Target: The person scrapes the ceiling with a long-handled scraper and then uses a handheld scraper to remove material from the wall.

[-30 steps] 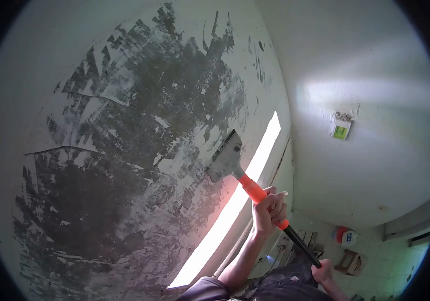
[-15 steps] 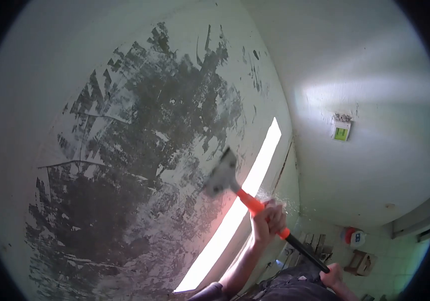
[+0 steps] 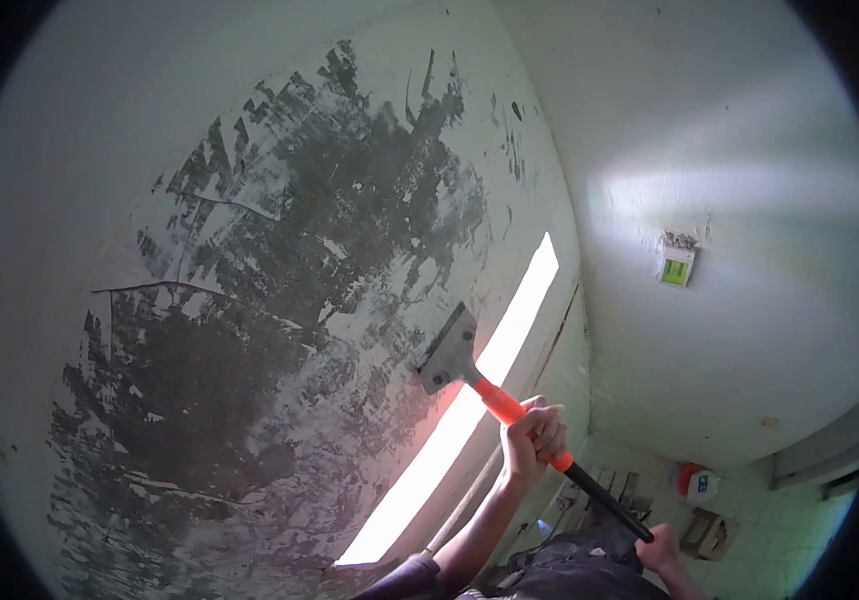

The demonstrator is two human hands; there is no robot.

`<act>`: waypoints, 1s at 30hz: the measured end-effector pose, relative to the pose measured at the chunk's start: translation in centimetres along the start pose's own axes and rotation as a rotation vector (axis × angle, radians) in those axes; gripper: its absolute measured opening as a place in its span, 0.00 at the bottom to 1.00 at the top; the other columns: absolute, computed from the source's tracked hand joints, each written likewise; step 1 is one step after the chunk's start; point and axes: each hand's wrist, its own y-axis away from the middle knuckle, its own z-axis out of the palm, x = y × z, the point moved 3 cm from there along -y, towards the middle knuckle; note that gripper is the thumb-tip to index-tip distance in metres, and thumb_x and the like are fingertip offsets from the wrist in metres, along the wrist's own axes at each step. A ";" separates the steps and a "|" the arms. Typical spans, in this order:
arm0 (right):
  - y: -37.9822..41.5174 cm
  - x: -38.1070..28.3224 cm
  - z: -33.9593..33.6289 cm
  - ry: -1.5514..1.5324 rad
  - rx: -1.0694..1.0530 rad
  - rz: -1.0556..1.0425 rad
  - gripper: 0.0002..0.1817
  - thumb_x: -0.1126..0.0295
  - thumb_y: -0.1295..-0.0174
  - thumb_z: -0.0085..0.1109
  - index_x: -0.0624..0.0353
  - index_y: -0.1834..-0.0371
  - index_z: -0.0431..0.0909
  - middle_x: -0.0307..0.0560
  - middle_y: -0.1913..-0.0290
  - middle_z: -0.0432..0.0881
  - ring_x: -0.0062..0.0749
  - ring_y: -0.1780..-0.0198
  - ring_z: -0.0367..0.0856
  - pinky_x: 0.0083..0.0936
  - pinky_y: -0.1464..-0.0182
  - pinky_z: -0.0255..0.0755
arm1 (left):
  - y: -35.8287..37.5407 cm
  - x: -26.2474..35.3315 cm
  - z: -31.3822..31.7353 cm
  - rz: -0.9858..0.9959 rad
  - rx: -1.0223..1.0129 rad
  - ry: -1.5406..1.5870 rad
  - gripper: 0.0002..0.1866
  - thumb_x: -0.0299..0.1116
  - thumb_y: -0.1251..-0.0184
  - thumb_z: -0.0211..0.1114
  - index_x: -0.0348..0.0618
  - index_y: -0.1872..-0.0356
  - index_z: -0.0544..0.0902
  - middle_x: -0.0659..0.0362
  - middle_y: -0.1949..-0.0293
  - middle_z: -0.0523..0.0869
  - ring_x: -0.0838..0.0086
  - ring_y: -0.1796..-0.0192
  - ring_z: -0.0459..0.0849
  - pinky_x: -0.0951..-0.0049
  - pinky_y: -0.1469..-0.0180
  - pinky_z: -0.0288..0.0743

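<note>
A long-handled scraper (image 3: 457, 350) has its wide metal blade against the patchy painted surface (image 3: 319, 230), where dark grey shows through pale paint. My left hand (image 3: 533, 438) is wrapped around the orange part of the handle, below the blade. Farther down, my right hand (image 3: 661, 549) grips the lower end of the black shaft (image 3: 604, 497). Both hands are closed on the same tool, which slants up and to the left.
A bright white strip (image 3: 449, 430) runs diagonally behind the scraper. On the pale wall at right is a small green-and-white box (image 3: 676, 266). Low at right are a white and red container (image 3: 699, 484) and a brown box-like object (image 3: 707, 534).
The blade, blurred before, is now sharp and slightly lower. Flying specks near my left hand have mostly gone. Both hands keep their hold, and the view has shifted a little.
</note>
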 end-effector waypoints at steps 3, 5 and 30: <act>-1.5 1.3 -0.1 0.093 0.126 -0.072 0.13 0.68 0.58 0.59 0.67 0.88 0.71 0.59 0.87 0.68 0.50 0.82 0.77 0.42 0.77 0.65 | -1.2 0.6 0.8 0.009 -0.023 0.003 0.15 0.26 0.39 0.48 0.50 0.85 0.59 0.66 0.91 0.57 0.78 0.92 0.53 0.72 0.88 0.53; -3.4 -0.3 -3.3 0.020 0.181 -0.093 0.15 0.69 0.55 0.60 0.67 0.89 0.67 0.58 0.87 0.68 0.44 0.84 0.72 0.41 0.77 0.61 | -2.6 -0.1 0.9 0.067 -0.073 0.069 0.14 0.27 0.40 0.48 0.50 0.84 0.59 0.65 0.91 0.57 0.77 0.91 0.54 0.72 0.87 0.55; -20.4 -29.4 -13.5 0.343 0.054 -1.133 0.16 0.71 0.66 0.78 0.56 0.73 0.81 0.41 0.74 0.78 0.36 0.70 0.76 0.34 0.59 0.65 | 12.8 -2.3 -11.2 0.495 0.542 0.326 0.19 0.36 0.30 0.61 0.38 0.43 0.71 0.56 0.45 0.78 0.71 0.40 0.76 0.67 0.41 0.77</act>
